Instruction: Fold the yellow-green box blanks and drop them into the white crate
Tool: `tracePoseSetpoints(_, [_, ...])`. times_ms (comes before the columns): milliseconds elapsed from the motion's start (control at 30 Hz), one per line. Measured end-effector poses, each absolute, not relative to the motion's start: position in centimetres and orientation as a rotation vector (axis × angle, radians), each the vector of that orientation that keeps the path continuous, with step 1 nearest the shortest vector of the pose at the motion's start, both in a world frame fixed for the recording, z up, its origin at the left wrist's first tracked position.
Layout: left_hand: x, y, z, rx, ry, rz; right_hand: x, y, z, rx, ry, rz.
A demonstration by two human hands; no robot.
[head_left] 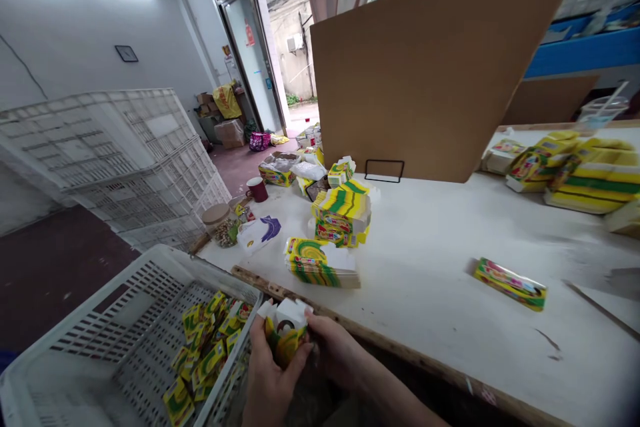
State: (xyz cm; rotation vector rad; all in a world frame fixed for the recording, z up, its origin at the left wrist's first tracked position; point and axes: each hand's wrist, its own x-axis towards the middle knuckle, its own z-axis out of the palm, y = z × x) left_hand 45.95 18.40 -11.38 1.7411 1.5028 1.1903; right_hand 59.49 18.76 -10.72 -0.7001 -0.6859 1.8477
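Near the table's front edge, my left hand [270, 373] is closed around a small yellow and green carton [285, 343] with its white end flaps standing open. From the other side, my right hand [333, 347] pinches the same carton by its flap and lower edge. A dark round shape shows inside the opening; I cannot make out what it is. Just beyond my hands lies a stack of flattened cartons [320, 263]. To my left, a grey plastic crate [125, 293] holds several yellow and green cartons [213, 347].
More carton stacks [345, 207] stand behind, before a large cardboard sheet [415, 73]. A single carton [510, 283] lies on the white table [410, 267]. A maroon mug [257, 189] and a lidded jar [220, 223] stand left. White crates [110, 153] are piled beyond.
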Motion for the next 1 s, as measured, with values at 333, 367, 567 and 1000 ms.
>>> tracePoseSetpoints(333, [46.8,18.0,-10.4,1.946,1.572,0.9,61.0,19.4,-9.7,-0.92,-0.87,1.682])
tracePoseSetpoints(367, [46.7,18.0,-10.6,1.955,1.575,0.9,61.0,19.4,-10.0,-0.913,-0.899,1.682])
tracePoseSetpoints(567, [45.4,18.4,-12.8,1.971,1.444,0.877,60.5,17.9,-9.7,-0.926,-1.403,1.339])
tracePoseSetpoints(1000, [44.4,18.8,-10.9,1.814,1.433,0.8,62.4,18.1,-8.8,-1.151,-1.882,1.079])
